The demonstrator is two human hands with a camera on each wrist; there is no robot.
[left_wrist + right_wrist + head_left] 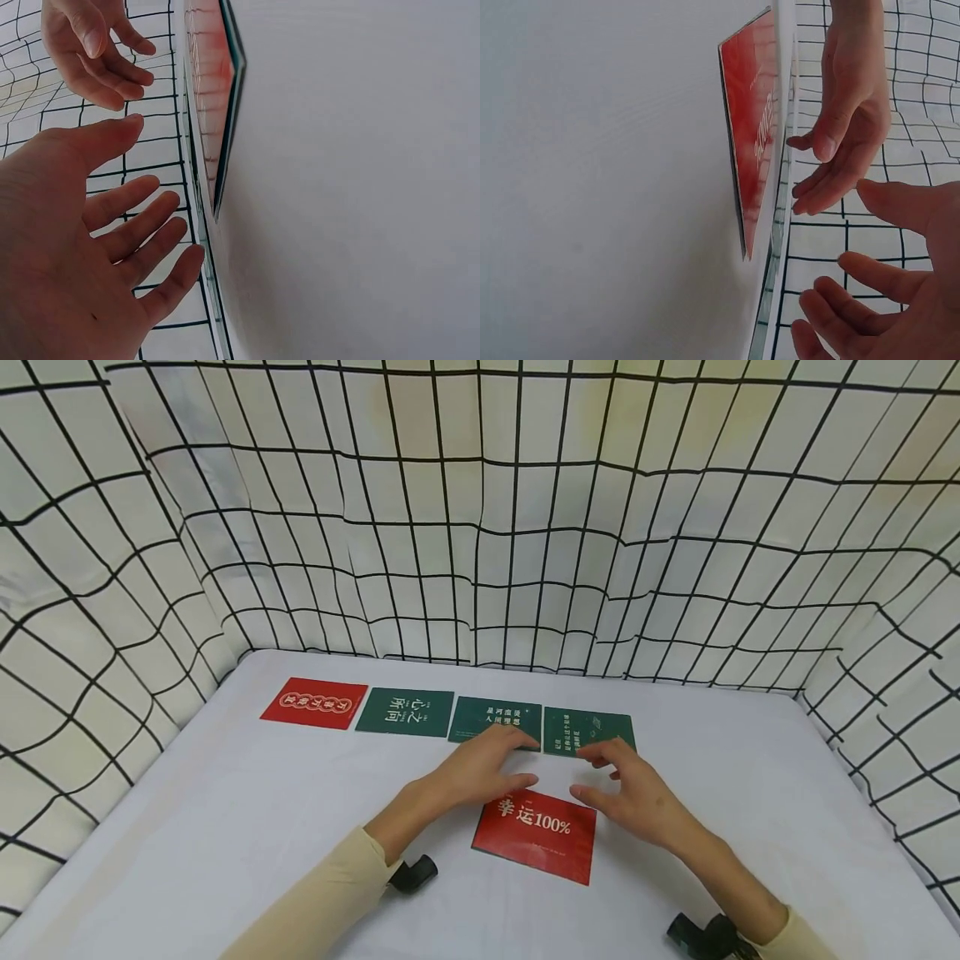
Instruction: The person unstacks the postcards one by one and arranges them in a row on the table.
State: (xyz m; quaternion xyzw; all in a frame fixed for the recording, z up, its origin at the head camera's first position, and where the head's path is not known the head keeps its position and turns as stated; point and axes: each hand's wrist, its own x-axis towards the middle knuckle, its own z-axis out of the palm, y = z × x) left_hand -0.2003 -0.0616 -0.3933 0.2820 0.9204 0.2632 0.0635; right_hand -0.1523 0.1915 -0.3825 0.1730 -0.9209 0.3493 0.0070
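A red card (536, 839) with white lettering, "100%" among it, lies slightly turned on the white table; the wrist views show a dark layer along its edge, under the red face. My left hand (483, 766) hovers over the card's far left corner, fingers spread and loosely bent, holding nothing. Opposite it, my right hand (637, 789) is held just off the far right corner, its fingers also relaxed and apart. In the left wrist view the thumb and fingers of the left hand (112, 225) are spread, with the right hand (94, 52) facing it.
Beyond the hands runs a row: a red card (315, 702) at the left, then a green card (405, 712), another green card (480, 710) and a third green card (600, 727). A black wire grid (495, 531) with white behind it surrounds the white table (225, 827).
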